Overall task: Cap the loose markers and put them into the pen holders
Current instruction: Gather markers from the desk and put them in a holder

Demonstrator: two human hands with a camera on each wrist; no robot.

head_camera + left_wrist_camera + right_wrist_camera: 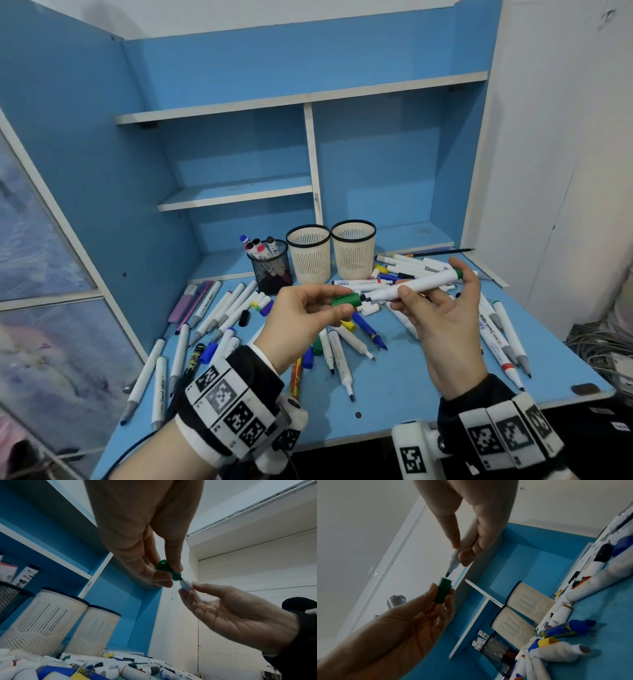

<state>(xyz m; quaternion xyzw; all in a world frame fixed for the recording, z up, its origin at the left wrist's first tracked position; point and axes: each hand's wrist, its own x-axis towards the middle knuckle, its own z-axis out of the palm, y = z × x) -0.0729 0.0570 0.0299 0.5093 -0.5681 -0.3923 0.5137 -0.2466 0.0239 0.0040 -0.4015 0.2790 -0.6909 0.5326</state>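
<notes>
My left hand pinches a green cap between thumb and fingers, above the desk. My right hand grips a white marker with a green rear end, held roughly level. The marker's dark tip points left and sits right at the cap's open mouth, as the right wrist view shows: marker, cap. In the left wrist view the cap meets the marker's nose. Two beige slotted holders and a black mesh holder with several markers stand behind.
Many loose markers and caps lie scattered over the blue desk, left, centre and right. A pencil lies at the back right. Blue shelves rise behind the holders. Cables hang off the desk's right side.
</notes>
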